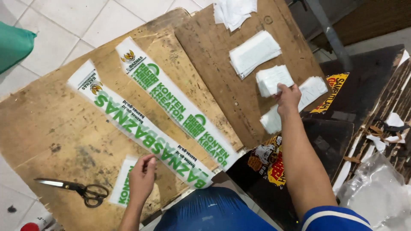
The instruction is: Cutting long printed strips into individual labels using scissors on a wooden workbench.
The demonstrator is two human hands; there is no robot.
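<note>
the right hand (287,97) reaches far out over the brown board (51,124) and pinches a small white stack of paper slips (274,79) at its bottom edge. the fingers are curled shut on that edge, so the stack sticks up and away from the hand, toward the top of the board. the stack is flat, white and shaped like a little brick, and it tilts a bit. more white stacks (253,53) lie just beside it, some above and some under the hand. the left hand (142,177) is close to the body. its fingers are bent and the tips press on the near end of a long white strip (141,128) with green letters. you cannot tell if it is holding the strip or only touching it. the strip lies flat and runs slanted across the board, away from the hand to the upper left. a second long strip (175,102) lies next to it, almost side by side. a short piece of strip (120,182) sits just left of the left hand. black scissors (75,188) lie on the board, further left, apart from both hands.
</note>
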